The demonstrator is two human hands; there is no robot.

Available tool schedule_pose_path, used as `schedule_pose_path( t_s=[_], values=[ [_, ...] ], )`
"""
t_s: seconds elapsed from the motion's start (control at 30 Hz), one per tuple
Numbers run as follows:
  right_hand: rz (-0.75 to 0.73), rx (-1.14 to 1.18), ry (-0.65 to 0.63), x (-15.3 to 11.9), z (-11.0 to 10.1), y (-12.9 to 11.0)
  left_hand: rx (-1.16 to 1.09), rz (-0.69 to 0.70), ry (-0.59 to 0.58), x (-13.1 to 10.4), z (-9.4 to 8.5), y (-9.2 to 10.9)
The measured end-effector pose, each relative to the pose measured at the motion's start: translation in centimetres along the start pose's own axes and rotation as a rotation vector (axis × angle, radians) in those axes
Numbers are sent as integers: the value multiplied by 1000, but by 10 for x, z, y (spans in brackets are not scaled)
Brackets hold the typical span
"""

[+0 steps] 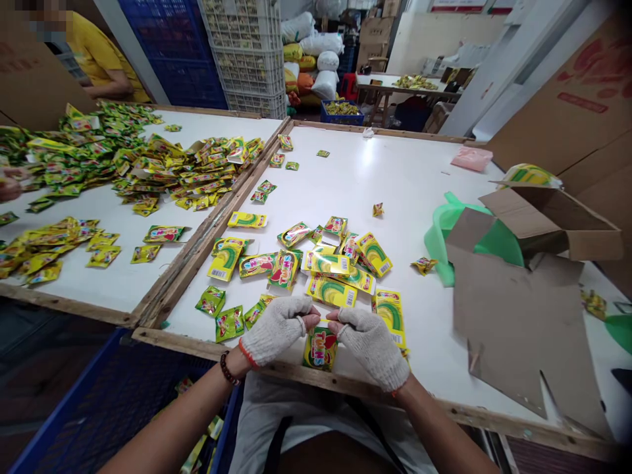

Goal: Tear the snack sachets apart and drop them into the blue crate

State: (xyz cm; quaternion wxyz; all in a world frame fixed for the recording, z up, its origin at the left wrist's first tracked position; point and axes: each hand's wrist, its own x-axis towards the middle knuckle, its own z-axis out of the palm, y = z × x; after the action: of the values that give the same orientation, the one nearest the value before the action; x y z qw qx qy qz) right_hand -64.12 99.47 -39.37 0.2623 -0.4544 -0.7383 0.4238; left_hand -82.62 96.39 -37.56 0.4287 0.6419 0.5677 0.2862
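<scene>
Both hands wear white knit gloves with bare fingertips. Between them, at the table's front edge, is a small green and yellow candy box [320, 347] with its top end toward the far side. My left hand [281, 328] pinches the box's upper left end with thumb and fingertips. From the other side, my right hand [372, 342] pinches the upper right end. Just beyond lie several similar yellow boxes [330, 291] in a loose pile, some with end flaps raised. Several green candy packets [230, 322] lie left of my left hand.
A wooden strip [207, 230] divides the white table; heaped packets [187, 168] lie left of it, near a person in a yellow shirt [106, 59]. At right are a green scoop-like basin [439, 243] and an opened cardboard box [523, 329]. A blue crate [99, 408] stands below.
</scene>
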Motion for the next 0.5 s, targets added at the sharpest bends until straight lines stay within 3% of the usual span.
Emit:
schedule_pose_path(
  t_s=[0.1,0.17,0.37,0.43,0.5],
  values=[
    [-17,-26,-8,1,-1,0,50,20,-14,2,-1,-1],
    [-80,-23,2,-4,-1,3,82,105,-29,-3,1,-4],
    [-459,-35,-33,-24,3,26,325,403,-51,-27,1,-5],
    [-427,-11,-2,-23,7,29,381,431,-58,-25,-7,0],
    [-236,83,105,-19,14,23,447,358,47,-16,-20,3]
  ],
)
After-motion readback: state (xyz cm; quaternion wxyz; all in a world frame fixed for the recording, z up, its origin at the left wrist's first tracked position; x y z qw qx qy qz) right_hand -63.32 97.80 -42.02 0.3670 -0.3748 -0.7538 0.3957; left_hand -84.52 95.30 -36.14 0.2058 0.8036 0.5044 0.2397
